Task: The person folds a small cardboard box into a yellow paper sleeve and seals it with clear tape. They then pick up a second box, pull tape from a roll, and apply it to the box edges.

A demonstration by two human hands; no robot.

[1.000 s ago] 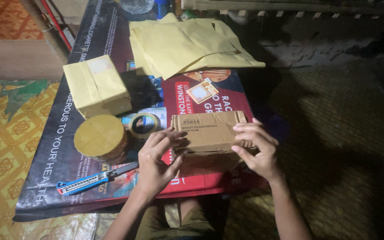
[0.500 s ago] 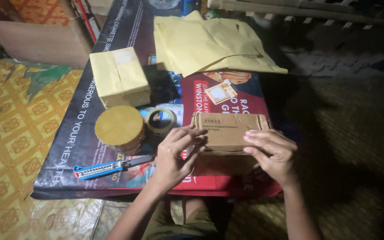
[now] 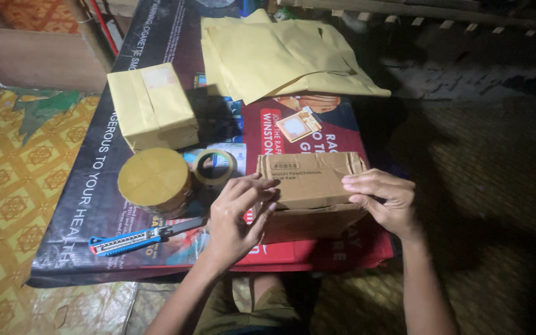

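A small brown cardboard box [image 3: 308,186] rests on the printed banner sheet [image 3: 94,186] in front of me. My left hand [image 3: 234,217] grips its left end with fingers over the top flap. My right hand [image 3: 384,200] holds the right end, fingers curled over the top edge. The box is upright with its flap pressed down.
Left of the box lie a clear tape roll [image 3: 213,166], a round yellow-wrapped parcel [image 3: 153,180] and a blue utility knife [image 3: 138,237]. A yellow-wrapped box [image 3: 152,107] and a pile of yellow paper [image 3: 280,53] sit farther back. A small card [image 3: 298,125] lies behind the box.
Both hands have stayed on the box; my right hand has shifted further over its right end. The camera view swayed a little.
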